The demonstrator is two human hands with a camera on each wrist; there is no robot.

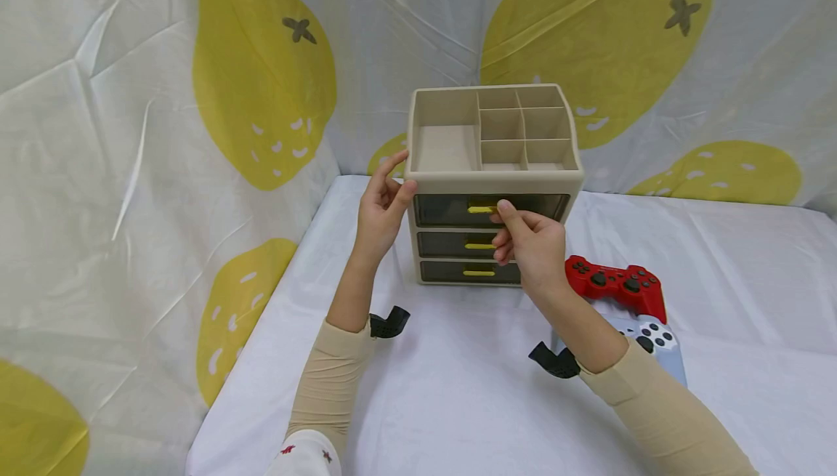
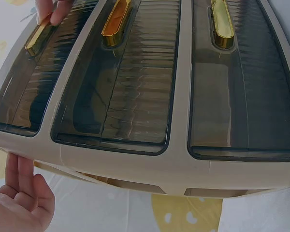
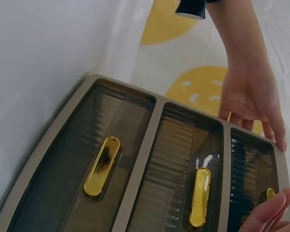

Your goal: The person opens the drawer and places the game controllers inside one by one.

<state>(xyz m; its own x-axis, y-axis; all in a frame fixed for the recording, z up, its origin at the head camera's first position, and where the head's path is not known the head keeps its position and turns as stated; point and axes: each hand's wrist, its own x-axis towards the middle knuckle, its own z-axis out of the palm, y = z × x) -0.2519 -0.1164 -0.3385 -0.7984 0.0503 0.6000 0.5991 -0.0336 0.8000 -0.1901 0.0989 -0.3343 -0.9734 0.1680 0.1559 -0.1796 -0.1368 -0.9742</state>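
Observation:
A beige desktop drawer organizer stands upright, with several open compartments on top and three dark see-through drawers in front. My right hand pinches the gold handle of the top drawer between thumb and fingers; that drawer sits flush in its frame. At the organizer's left side, my left hand rests with its fingers against the wall and its thumb by the front corner. The left wrist view shows the middle drawer's handle and the bottom drawer's handle free of any hand.
To the organizer's right lies a red game controller. In front of it is a light blue and white controller, partly hidden by my right forearm. A white cloth covers the table, and a lemon-print curtain hangs behind and at left.

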